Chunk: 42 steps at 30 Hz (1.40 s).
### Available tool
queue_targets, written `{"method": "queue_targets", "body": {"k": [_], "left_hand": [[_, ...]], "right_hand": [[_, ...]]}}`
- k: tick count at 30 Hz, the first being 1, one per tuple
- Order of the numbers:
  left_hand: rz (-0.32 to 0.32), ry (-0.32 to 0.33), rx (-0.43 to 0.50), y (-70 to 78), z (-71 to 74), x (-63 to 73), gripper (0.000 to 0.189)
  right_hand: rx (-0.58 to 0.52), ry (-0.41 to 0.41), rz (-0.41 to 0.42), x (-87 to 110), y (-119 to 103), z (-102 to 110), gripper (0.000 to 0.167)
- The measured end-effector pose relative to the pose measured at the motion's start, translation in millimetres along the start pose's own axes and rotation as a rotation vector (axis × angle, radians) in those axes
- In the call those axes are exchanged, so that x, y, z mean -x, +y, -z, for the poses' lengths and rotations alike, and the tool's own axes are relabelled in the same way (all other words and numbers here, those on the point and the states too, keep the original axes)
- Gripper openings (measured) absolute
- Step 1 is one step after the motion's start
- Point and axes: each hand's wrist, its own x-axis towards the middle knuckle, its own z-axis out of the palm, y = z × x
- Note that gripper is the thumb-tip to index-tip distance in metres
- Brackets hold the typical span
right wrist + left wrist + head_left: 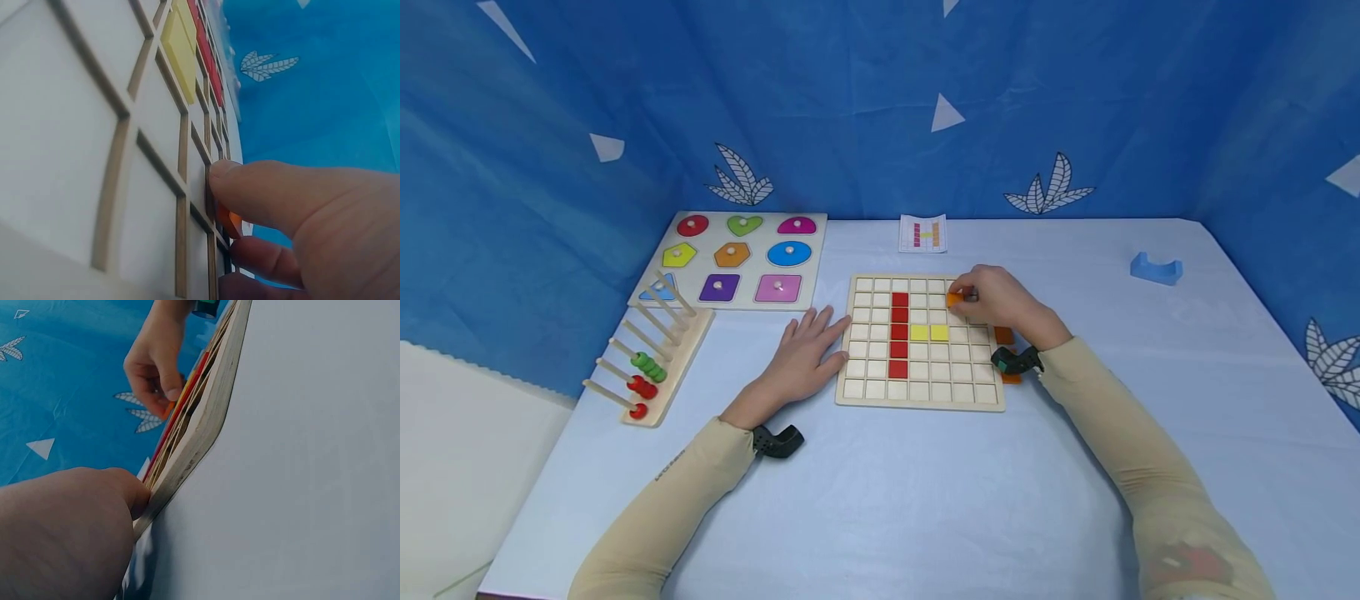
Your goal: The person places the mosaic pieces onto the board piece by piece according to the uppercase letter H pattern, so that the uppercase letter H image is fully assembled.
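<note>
A wooden grid board (919,393) lies flat on the table. Red square tiles (898,332) form a column in its cells, and two yellow tiles (929,333) sit side by side to the right of the column's middle. Between thumb and fingers my right hand (996,297) pinches an orange tile (954,298) at a cell in the upper right of the board. My left hand (805,357) lies spread on the table, fingers and thumb touching the board's left edge. More orange tiles (1003,335) lie partly hidden beside the board's right edge, under my right wrist.
Behind the board lies a small pattern card (922,235) with red, yellow and orange marks. A shape puzzle board (745,275) is at the back left, near a peg rack (688,343) with red and green beads. A blue curved block (1156,269) stands at the far right.
</note>
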Motion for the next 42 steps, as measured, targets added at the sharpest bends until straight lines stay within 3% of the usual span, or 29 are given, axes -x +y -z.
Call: {"method": "queue_targets", "body": {"k": [42], "left_hand": [[0.0,0.0,-0.002,-1.1,-1.1,-0.6,0.062]], "right_hand": [[-0.065,0.014,0.029,4.3,11,-4,0.03]]}}
